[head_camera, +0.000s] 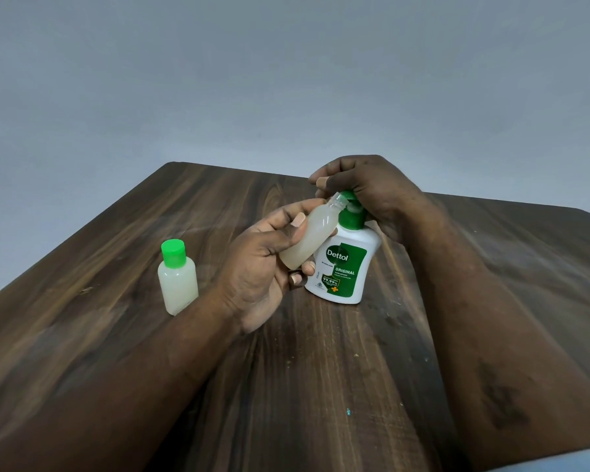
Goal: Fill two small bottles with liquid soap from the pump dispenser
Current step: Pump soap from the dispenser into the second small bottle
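Observation:
My left hand (263, 264) grips a small uncapped translucent bottle (312, 235), tilted so its open neck sits under the nozzle of the pump dispenser (344, 267). The dispenser is white with a green label and green pump, standing upright on the wooden table (321, 369). My right hand (365, 189) lies over the pump head with fingers curled round it. The bottle holds pale cloudy liquid over most of its length. A second small bottle (178, 284) with a green cap stands upright at the left, holding the same pale liquid.
The dark wooden table runs to a far corner near the top middle and an edge at the right. A plain grey wall stands behind it. Small specks lie on the wood near the front.

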Demonstrator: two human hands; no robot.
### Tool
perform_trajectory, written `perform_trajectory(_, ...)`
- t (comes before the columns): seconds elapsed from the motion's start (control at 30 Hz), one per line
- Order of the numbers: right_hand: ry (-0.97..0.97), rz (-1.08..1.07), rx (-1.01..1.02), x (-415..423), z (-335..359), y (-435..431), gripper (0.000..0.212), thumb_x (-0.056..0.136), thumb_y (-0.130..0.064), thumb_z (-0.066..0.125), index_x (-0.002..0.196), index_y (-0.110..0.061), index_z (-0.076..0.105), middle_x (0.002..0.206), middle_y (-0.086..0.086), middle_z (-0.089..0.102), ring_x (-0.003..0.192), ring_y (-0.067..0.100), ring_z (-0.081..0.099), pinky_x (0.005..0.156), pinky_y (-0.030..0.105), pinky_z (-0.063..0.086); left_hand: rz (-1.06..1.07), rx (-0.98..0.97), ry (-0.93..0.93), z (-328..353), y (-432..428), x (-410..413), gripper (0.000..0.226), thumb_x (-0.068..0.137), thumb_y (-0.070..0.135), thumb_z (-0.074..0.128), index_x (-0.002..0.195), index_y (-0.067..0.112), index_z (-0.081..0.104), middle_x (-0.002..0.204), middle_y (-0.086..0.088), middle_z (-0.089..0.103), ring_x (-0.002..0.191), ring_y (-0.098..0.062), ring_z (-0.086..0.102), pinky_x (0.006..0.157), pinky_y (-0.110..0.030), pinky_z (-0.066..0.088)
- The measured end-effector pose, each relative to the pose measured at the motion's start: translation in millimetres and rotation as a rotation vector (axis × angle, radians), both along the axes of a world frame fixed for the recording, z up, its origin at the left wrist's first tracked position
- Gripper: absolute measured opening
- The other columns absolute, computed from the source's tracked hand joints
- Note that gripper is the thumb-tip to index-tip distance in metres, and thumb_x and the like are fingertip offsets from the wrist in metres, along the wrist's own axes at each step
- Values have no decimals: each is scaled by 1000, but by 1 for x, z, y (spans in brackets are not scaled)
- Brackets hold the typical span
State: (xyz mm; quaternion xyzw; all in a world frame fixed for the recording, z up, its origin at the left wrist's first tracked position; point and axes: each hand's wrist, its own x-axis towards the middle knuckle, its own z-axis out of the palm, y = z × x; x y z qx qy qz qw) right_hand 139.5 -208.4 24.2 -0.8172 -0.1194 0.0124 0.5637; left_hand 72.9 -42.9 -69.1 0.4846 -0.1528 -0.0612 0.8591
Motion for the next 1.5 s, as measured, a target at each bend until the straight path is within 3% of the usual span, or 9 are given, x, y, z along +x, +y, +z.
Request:
perform_trajectory(0.2, -12, -5, -25, 0, 1, 1, 19, 93, -1, 65, 107, -4, 77, 85, 4, 76, 63, 5, 68, 55, 17, 51, -7, -5, -1, 1, 0, 0, 32, 105, 19, 50, 131, 14, 67, 115, -19, 71, 58, -16, 54, 44, -19, 40)
perform_trajectory(0.4, 16, 19, -13, 5, -7, 1, 18, 92, 1, 64, 98, -8, 78, 83, 5, 77, 74, 16, 70, 78, 33, 56, 13, -3, 18, 0, 0, -1, 32, 106, 19, 49, 131, 13, 68, 117, -21, 71, 57, -15, 54, 44, -19, 40)
perform_trajectory(0.67, 26, 26, 23, 3, -3, 0, 15, 93, -1, 66, 101, -6, 77, 83, 6, 76, 70, 14, 69, 70, 28, 55, 6, 1, 9, 1, 0, -1, 37, 99, 24, 55, 132, 13, 67, 115, -19, 72, 57, -15, 54, 44, -20, 40)
perform_trajectory(0.83, 4, 27, 0, 3, 2, 0, 19, 94, -1, 65, 109, -2, 76, 84, 5, 75, 65, 8, 68, 57, 19, 52, -3, -2, -1, 0, 0, 0, 38, 100, 24, 54, 135, 12, 65, 115, -19, 72, 58, -16, 54, 45, -20, 41)
perform_trajectory(1.1, 5, 24, -22, 8, -8, 1, 21, 92, 3, 62, 98, -8, 78, 80, 2, 76, 69, 12, 69, 72, 29, 54, 11, 6, 18, -1, 0, 0, 34, 105, 20, 50, 134, 12, 65, 118, -20, 71, 57, -15, 54, 45, -20, 39)
perform_trajectory(1.5, -21, 11, -35, 4, 2, -2, 15, 94, -5, 68, 105, -6, 77, 85, 4, 76, 66, 7, 68, 56, 18, 52, -9, 0, 1, -1, 0, 0, 42, 96, 26, 56, 135, 12, 64, 111, -17, 73, 57, -15, 54, 44, -20, 39)
